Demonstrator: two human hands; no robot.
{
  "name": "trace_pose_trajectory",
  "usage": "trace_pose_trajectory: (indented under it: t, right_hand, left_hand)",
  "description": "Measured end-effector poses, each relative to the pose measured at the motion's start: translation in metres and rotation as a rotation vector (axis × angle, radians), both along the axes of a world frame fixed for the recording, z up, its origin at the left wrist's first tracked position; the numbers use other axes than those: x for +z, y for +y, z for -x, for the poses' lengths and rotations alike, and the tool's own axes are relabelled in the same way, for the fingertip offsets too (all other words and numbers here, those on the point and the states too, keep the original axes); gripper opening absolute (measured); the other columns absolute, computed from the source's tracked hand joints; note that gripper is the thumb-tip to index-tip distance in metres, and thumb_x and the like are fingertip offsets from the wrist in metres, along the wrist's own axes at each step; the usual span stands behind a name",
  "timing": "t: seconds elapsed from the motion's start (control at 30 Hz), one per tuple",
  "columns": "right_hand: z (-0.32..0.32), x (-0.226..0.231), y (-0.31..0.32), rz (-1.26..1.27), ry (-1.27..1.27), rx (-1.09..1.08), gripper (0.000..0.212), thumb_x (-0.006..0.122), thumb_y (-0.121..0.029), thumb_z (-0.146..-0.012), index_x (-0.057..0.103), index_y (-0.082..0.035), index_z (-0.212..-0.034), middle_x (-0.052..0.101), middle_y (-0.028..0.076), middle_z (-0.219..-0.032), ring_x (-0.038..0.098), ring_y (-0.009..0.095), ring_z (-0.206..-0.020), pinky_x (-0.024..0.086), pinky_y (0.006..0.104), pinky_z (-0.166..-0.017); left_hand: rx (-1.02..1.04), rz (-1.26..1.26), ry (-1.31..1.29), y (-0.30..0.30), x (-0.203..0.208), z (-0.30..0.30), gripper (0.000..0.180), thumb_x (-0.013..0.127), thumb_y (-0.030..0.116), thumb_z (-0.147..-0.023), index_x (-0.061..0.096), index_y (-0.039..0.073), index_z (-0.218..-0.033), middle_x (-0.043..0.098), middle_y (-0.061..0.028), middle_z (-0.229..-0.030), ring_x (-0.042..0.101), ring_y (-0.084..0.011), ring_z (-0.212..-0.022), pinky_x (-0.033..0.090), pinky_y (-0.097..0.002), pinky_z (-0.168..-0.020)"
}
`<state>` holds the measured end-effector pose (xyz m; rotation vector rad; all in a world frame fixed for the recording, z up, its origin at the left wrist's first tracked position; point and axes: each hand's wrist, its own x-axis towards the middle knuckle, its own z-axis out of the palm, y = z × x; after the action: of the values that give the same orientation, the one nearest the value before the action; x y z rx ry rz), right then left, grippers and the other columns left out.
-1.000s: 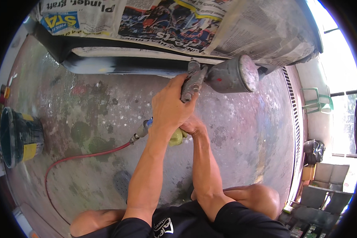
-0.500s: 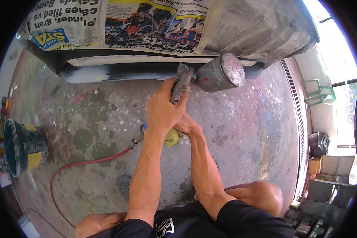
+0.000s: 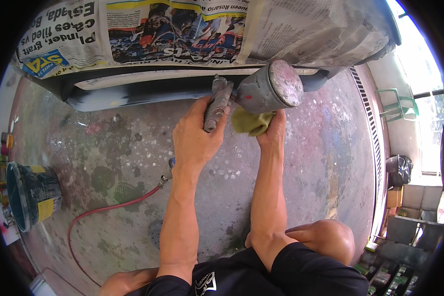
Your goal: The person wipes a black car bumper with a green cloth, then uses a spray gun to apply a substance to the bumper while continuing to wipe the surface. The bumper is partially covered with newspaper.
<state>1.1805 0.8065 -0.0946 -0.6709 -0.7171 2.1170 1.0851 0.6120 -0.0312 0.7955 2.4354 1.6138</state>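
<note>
The left hand [image 3: 196,140] is closed round the grip of a grey spray gun [image 3: 217,106], its fingertips mostly out of sight beneath; the right hand [image 3: 274,130] is curled on a yellow-green cloth [image 3: 251,122], though its fingers are partly hidden behind the gun's cup [image 3: 261,91], so I cannot tell how tightly; the cup, grey with a pale, paint-crusted lid (a small red spot marks its side), leans toward 2 o'clock; the cloth shows at the cup's 7 o'clock, and whether the two touch I cannot tell. The spray gun lies at 12 o'clock in the view, in front of a black bumper [image 3: 138,93] that stretches from 10 round to 2 o'clock, with a whitish patch at 10; newspaper sheets [image 3: 177,34] run along above it; a red hose [image 3: 108,204] begins at the left hand's 7 o'clock and curves over the stained floor [image 3: 306,163] toward 8; a dark bucket [image 3: 32,192] with yellow patches stands between 8 and 9, a green chair [image 3: 397,104] between 2 and 3.
</note>
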Motion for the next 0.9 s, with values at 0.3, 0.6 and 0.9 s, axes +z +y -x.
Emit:
trace_pose_trajectory:
  t: [0.3, 0.6, 0.9]
  right_hand:
    - [0.071, -0.025, 0.001, -0.344, -0.001, -0.039, 0.040, 0.067, -0.021, -0.113, 0.059, -0.008, -0.150, 0.070, 0.008, -0.138, 0.068, 0.021, -0.124, 0.059, 0.0388, -0.105]
    - [0.108, -0.009, -0.031, -0.433, 0.012, -0.050, 0.028, 0.069, -0.032, -0.114, 0.065, -0.007, -0.126, 0.074, 0.008, -0.117, 0.072, 0.019, -0.099, 0.062, 0.0373, -0.086]
    - [0.113, 0.024, -0.050, -0.370, -0.031, -0.166, 0.043, 0.074, -0.031, -0.109, 0.056, 0.000, -0.132, 0.077, 0.017, -0.112, 0.079, 0.024, -0.095, 0.068, 0.0383, -0.080]
  left_hand:
    - [-0.037, -0.008, -0.124, 0.008, 0.003, -0.001, 0.042, 0.079, 0.037, -0.102, 0.075, 0.005, -0.129, 0.080, -0.0217, -0.112, 0.077, -0.0481, -0.100, 0.060, -0.0525, -0.086]
    - [-0.011, -0.043, -0.143, -0.009, 0.012, 0.000, 0.042, 0.083, 0.034, -0.099, 0.075, 0.004, -0.127, 0.080, -0.0221, -0.109, 0.078, -0.0463, -0.096, 0.061, -0.0499, -0.080]
    - [-0.028, -0.073, -0.013, -0.012, 0.005, -0.004, 0.042, 0.082, 0.031, -0.105, 0.074, 0.000, -0.130, 0.080, -0.0160, -0.097, 0.076, -0.0240, -0.082, 0.058, -0.0376, -0.075]
